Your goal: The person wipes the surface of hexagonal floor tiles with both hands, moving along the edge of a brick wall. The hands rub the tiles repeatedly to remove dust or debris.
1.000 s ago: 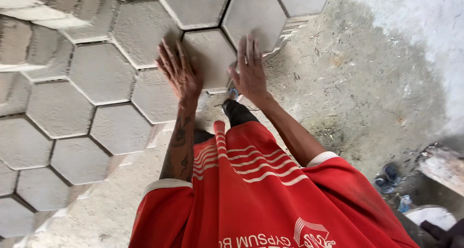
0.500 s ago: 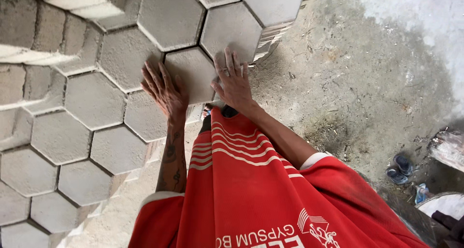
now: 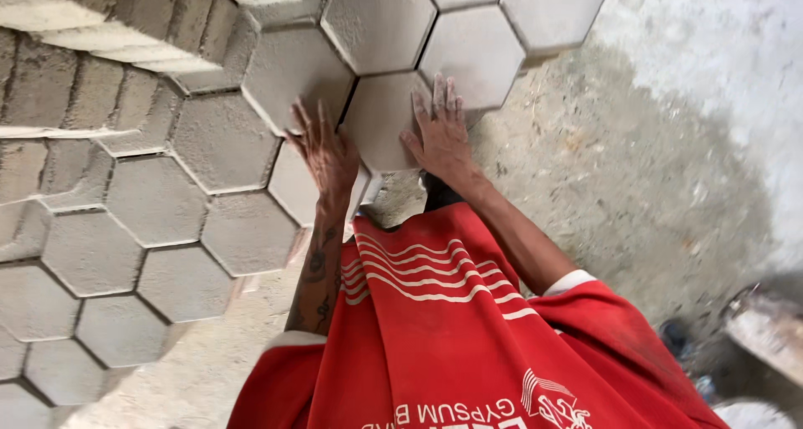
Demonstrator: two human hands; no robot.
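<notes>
Both hands flat on one grey six-sided paving block [image 3: 386, 120] at the edge of the laid blocks. Left hand [image 3: 329, 155] on its left edge, fingers spread wide, partly over the next block [image 3: 294, 182]. Right hand [image 3: 441, 136] on its right side, fingers stretched out close together, pressing down, gripping nothing. Sandy ground [image 3: 602, 178] just beside the block on the right. More blocks [image 3: 150, 203] fitted tightly to the left. Stacked blocks [image 3: 100, 28] at top left. Red shirt [image 3: 452, 337] below.
</notes>
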